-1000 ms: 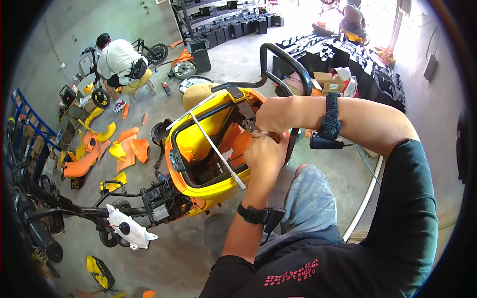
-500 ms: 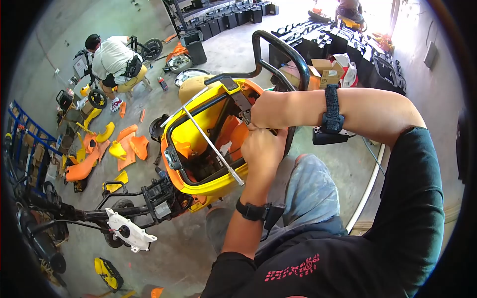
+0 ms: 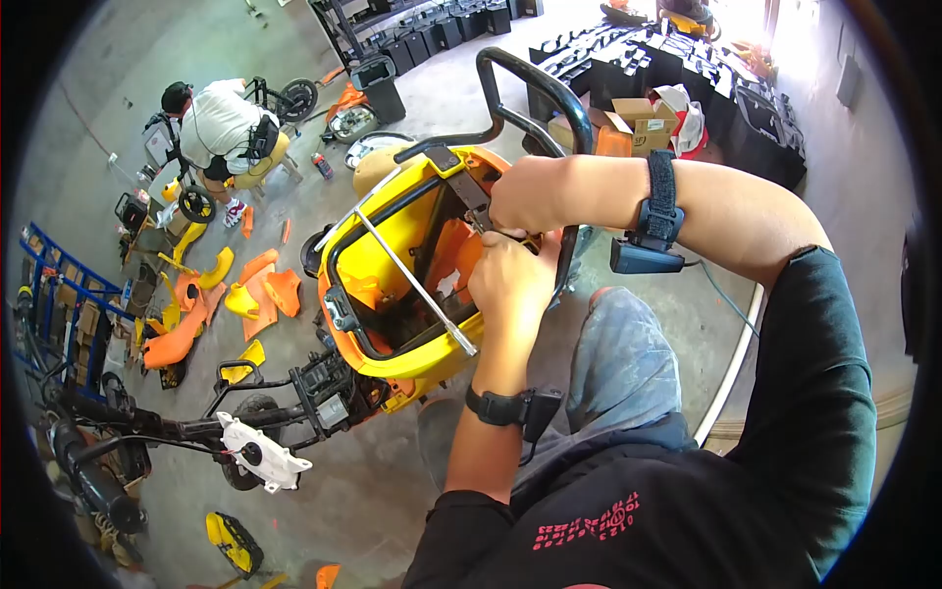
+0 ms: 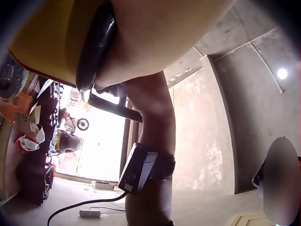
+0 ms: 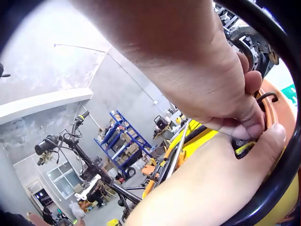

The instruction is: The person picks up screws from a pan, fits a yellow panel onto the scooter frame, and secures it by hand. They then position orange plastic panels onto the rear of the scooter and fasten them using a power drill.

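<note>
Nearest: noted left hand [image 3: 510,280] curled over the rim of the yellow shell [image 3: 392,365], thumb pressed beside a small fitting [image 5: 243,142]. Saw right hand [image 3: 530,196] pinching that fitting just under the latch [image 3: 469,191]. Compared with a second ago: found both hands at the same spot, so judged the latch work unfinished. Counted two hands, one shell, one silver rod [image 3: 412,280], one black rail [image 3: 535,83]. Farther off, counted one seated person [image 3: 221,123]; left loose orange panels [image 3: 270,290] uncounted.

Left hand [image 3: 510,280] fingers buried behind its knuckles, small part [image 5: 243,144] pinched by right hand [image 3: 530,196] too tiny to identify, left wrist view mostly blurred skin
</note>
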Demonstrator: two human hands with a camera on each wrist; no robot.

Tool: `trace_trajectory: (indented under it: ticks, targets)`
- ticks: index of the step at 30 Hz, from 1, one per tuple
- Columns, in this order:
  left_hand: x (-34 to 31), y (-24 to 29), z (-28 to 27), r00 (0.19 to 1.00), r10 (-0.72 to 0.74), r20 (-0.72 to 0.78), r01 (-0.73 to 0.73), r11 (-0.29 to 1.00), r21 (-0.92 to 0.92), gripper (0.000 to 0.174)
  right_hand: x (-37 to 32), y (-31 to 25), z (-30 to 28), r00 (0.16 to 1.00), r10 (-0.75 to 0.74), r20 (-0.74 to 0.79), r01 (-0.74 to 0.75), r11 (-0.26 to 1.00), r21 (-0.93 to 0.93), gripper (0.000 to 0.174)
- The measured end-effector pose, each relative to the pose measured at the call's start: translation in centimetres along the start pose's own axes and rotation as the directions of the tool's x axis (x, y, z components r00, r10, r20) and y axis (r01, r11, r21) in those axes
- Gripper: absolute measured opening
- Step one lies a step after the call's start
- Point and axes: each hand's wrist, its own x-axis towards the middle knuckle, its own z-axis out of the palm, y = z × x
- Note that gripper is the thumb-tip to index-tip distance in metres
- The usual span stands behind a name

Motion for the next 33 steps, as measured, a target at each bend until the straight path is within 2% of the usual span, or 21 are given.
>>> trace_trajectory:
  ticks: [5, 7, 8, 9, 10, 11, 13, 14, 15, 17, 19, 21, 22, 23, 24, 25, 27, 29, 31, 33]
  targets:
    - [0.1, 0.1, 0.2, 1.0, -0.008, 0.004, 0.008, 1.0, 0.029, 0.086, 0.4, -0.4, 0.0, 1.0, -0.02, -0.003, 0.02, 0.999, -0.042, 0.01]
    - [0.4, 0.2, -0.1, 0.998, -0.025, 0.054, 0.022, 0.998, 0.065, 0.085, 0.6, -0.7, -0.1, 1.0, 0.0, -0.022, 0.0, 0.999, 0.039, 0.01]
    - [0.4, 0.3, -0.3, 0.998, 0.016, 0.054, -0.019, 0.998, 0.055, 0.081, 0.6, -0.6, 0.1, 0.993, -0.103, -0.056, 0.099, 0.993, -0.07, 0.01]
    - [0.2, 0.3, -0.4, 0.996, 0.055, 0.066, -0.059, 0.997, 0.049, 0.077, 1.1, -1.0, 0.6, 0.997, -0.08, -0.012, 0.078, 0.986, -0.147, 0.012]
    - [0.7, 0.3, -0.4, 0.988, 0.003, 0.156, -0.021, 0.994, 0.11, 0.069, 1.5, -0.4, 1.4, 0.99, -0.119, -0.08, 0.107, 0.983, -0.147, 0.012]
    - [0.2, 1.0, -0.8, 0.988, -0.042, 0.15, 0.011, 0.98, 0.2, 0.067, 1.3, -0.2, 2.0, 0.977, -0.152, -0.148, 0.132, 0.981, -0.139, 0.012]
    - [0.2, 1.0, -0.6, 0.992, -0.008, 0.127, -0.008, 0.992, 0.127, 0.069, 1.7, -0.5, 1.7, 0.992, -0.111, -0.058, 0.105, 0.99, -0.094, 0.011]
    - [0.1, 0.9, -0.4, 0.995, 0.028, 0.098, -0.04, 0.991, 0.128, 0.069, 1.3, -0.5, 2.5, 0.975, -0.119, -0.186, 0.107, 0.992, -0.074, 0.011]
    - [0.1, 0.8, -0.1, 0.995, 0.03, 0.092, -0.042, 0.991, 0.125, 0.069, 0.7, -0.8, 2.6, 0.975, -0.118, -0.186, 0.104, 0.991, -0.081, 0.011]
    - [0.3, 0.5, 0.2, 0.997, -0.003, 0.076, 0.0, 0.999, 0.04, 0.069, -0.5, -2.3, 2.3, 0.961, 0.042, -0.272, -0.068, 0.994, -0.088, 0.012]
    - [0.2, 0.6, -0.1, 0.991, -0.03, 0.128, 0.023, 0.998, 0.056, 0.07, -1.5, -2.7, 3.4, 0.933, 0.058, -0.356, -0.074, 0.997, -0.032, 0.013]
    - [0.5, 0.2, 0.6, 0.998, 0.013, 0.067, -0.018, 0.997, 0.077, 0.066, -2.8, -3.2, 4.9, 0.744, 0.209, -0.635, -0.106, 0.975, 0.198, 0.009]
    - [0.7, -0.8, 1.3, 0.998, 0.006, 0.065, -0.012, 0.995, 0.103, 0.066, -4.1, -3.3, 5.5, 0.611, 0.182, -0.77, 0.016, 0.97, 0.242, 0.007]
    - [1.1, -2.0, 2.2, 0.995, 0.102, 0.016, -0.103, 0.986, 0.131, 0.067, -5.8, -3.3, 6.2, 0.455, 0.167, -0.875, 0.141, 0.956, 0.256, 0.009]
    - [1.2, -2.8, 2.7, 0.98, 0.198, -0.027, -0.191, 0.968, 0.16, 0.068, -7.1, -4.1, 7.3, 0.433, 0.263, -0.862, 0.244, 0.887, 0.393, 0.011]
    - [1.0, -2.5, 2.2, 0.987, 0.161, 0.012, -0.161, 0.978, 0.13, 0.071, -8.3, -5.1, 8.8, 0.424, 0.356, -0.833, 0.341, 0.789, 0.511, 0.015]
    - [0.7, 2.3, 0.8, 0.987, -0.157, -0.018, 0.157, 0.961, 0.228, 0.076, -8.9, -7.2, 13.3, 0.513, 0.501, -0.697, 0.427, 0.555, 0.714, 0.022]
    - [0.6, 2.1, 1.2, 0.989, -0.141, -0.043, 0.147, 0.961, 0.232, 0.073, -5.9, -10.4, 19.9, 0.642, 0.598, -0.48, 0.297, 0.382, 0.875, 0.026]
    - [0.6, 1.4, 1.7, 0.993, -0.088, -0.076, 0.102, 0.973, 0.208, 0.071, -0.9, -13.6, 26.7, 0.819, 0.519, -0.247, 0.1, 0.294, 0.951, 0.027]
    - [0.3, 2.0, 1.8, 0.991, -0.099, -0.092, 0.116, 0.973, 0.199, 0.067, 4.3, -16.2, 33.0, 0.926, 0.375, -0.028, -0.049, 0.195, 0.98, 0.033]
